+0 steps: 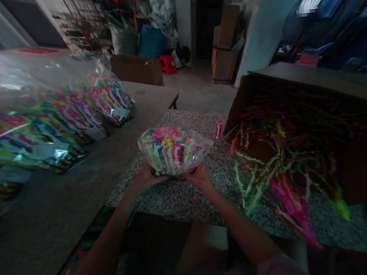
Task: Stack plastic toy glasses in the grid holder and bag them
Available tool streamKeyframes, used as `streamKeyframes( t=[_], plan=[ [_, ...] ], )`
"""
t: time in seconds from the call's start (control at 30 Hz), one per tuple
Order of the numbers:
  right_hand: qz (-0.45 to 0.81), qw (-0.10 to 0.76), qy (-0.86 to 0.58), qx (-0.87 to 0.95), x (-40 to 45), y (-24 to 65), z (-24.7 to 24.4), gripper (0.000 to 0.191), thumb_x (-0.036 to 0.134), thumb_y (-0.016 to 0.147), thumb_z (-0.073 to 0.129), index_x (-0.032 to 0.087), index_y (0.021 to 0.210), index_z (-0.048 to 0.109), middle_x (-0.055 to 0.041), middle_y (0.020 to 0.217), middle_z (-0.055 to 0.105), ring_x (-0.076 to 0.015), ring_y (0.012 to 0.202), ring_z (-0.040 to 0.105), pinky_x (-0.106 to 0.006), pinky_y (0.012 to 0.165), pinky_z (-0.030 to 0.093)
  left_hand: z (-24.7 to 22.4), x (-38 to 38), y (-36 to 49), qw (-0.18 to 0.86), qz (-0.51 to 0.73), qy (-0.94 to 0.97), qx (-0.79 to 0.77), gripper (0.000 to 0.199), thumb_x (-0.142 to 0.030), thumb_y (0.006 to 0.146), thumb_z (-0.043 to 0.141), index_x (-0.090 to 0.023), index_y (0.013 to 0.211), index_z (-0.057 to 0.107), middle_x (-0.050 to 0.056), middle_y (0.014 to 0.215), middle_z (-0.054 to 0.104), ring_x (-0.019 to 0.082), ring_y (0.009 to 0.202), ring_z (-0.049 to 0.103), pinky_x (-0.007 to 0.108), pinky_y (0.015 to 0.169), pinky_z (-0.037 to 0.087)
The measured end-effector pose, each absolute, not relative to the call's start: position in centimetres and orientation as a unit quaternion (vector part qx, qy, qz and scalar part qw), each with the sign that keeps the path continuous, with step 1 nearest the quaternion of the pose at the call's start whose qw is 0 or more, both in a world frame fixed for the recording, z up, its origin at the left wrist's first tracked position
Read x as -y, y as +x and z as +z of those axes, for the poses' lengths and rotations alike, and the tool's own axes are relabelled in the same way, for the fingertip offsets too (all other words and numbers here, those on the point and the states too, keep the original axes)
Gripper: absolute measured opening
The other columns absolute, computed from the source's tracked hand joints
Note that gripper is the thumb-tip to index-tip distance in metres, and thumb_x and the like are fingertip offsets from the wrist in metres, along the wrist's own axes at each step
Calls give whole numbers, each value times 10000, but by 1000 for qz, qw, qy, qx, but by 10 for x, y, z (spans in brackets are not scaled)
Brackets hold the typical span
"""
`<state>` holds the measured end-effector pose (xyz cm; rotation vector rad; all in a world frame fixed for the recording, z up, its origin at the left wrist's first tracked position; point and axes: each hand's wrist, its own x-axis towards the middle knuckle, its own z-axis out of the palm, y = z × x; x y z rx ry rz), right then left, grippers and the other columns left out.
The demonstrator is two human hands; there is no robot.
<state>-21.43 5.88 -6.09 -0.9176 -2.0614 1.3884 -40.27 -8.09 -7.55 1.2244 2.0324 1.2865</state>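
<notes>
A clear plastic bag (173,149) packed with colourful striped items is held just above the speckled tabletop (156,199). My left hand (147,178) grips its lower left corner, fingers partly under the bag. At the lower right of the bag, my right hand (200,176) holds the near edge with its thumb and fingers. A small pink item (219,128) lies beyond the bag to the right. Loose green items (249,187) and pink items (292,201) spread over the tabletop right of my right hand.
Several filled clear bags (74,116) line the grey table (142,94) at the left. An open cardboard box (359,157) full of loose colourful items lies at the right. Farther back are a red stool (168,64), stacked cartons (225,62) and sacks (150,40).
</notes>
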Motion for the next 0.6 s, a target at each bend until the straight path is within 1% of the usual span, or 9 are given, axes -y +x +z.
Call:
streamKeyframes(
  t=[0.07,0.13,0.2,0.27,0.33,0.47,0.6],
  plan=[
    [445,229,-333,799,-58,-220,-53,409,440,657,723,183,971,672,-53,870,704,-188,818,662,-272,737,505,-76,76,-399,215,467,456,-726,757,-474,542,797,-195,1203,554,101,1199,616,334,1143,553,529,1010,422],
    [420,210,-324,821,-62,-222,-47,341,405,680,723,181,935,699,-60,889,714,-205,872,669,-261,749,500,-76,72,-396,198,478,459,-723,794,-472,524,806,-181,1219,552,113,1221,607,333,1154,548,534,1024,403],
    [421,186,-319,828,-69,-220,-44,283,365,687,727,175,896,717,-55,868,720,-203,854,677,-240,721,495,-74,70,-394,190,490,461,-715,892,-459,502,819,-174,1286,502,122,1261,582,327,1170,539,531,1037,388],
    [424,175,-316,830,-74,-218,-43,261,345,702,718,170,895,722,-52,876,722,-197,850,680,-228,706,489,-73,69,-394,203,490,466,-708,920,-449,502,822,-171,1308,477,122,1282,569,314,1163,546,517,1045,385],
    [408,180,-322,835,-76,-215,-43,258,325,706,711,163,908,717,-52,871,722,-190,833,680,-226,707,485,-74,69,-394,211,484,469,-708,891,-450,505,820,-162,1284,498,124,1279,572,308,1148,557,504,1042,392],
    [363,196,-343,844,-72,-211,-44,175,252,715,682,149,855,707,-48,777,714,-160,722,669,-215,701,474,-81,71,-396,168,466,481,-723,857,-454,508,815,-169,1261,522,116,1252,589,313,1183,527,508,1049,377],
    [317,203,-346,859,-67,-207,-47,137,255,735,653,137,789,698,-62,751,702,-153,684,652,-215,685,467,-85,72,-395,146,458,506,-716,816,-476,525,800,-184,1239,536,107,1202,614,311,1172,530,525,1038,372]
  ],
)
